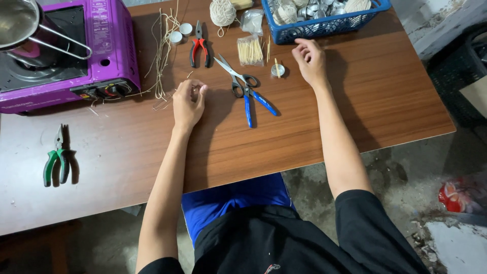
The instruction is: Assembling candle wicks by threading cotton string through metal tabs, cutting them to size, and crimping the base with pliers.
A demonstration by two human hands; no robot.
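Black shirt (pixel 284 238) and blue shorts (pixel 228 200) fill the foreground, at the near edge of the brown table (pixel 385 106). Green pliers (pixel 58 161) lie alone toward the near-left corner. Left hand (pixel 187 104), mid-table: fingers curled together, tips pinching what looks like a thin pale wick (pixel 195 90); too small to be sure. Blue pliers (pixel 253 101) and scissors (pixel 234 76) lie crossed just beside it. Right hand (pixel 309 61), farther back: fingers loosely bent, apart from and holding nothing, hovering next to a small round metal cup (pixel 277 70) near the blue basket (pixel 329 28) at the far edge. Judged step: wick fitting to cup, with the wick gripped and the cup not yet taken; bringing the two together calls for a fine, steady pinch. Beyond: bagged sticks (pixel 249 50), red pliers (pixel 199 48), loose wick strands (pixel 163 50), string ball (pixel 222 12). Far-left corner: purple stove (pixel 109 45) carrying a steel pot (pixel 18 23).
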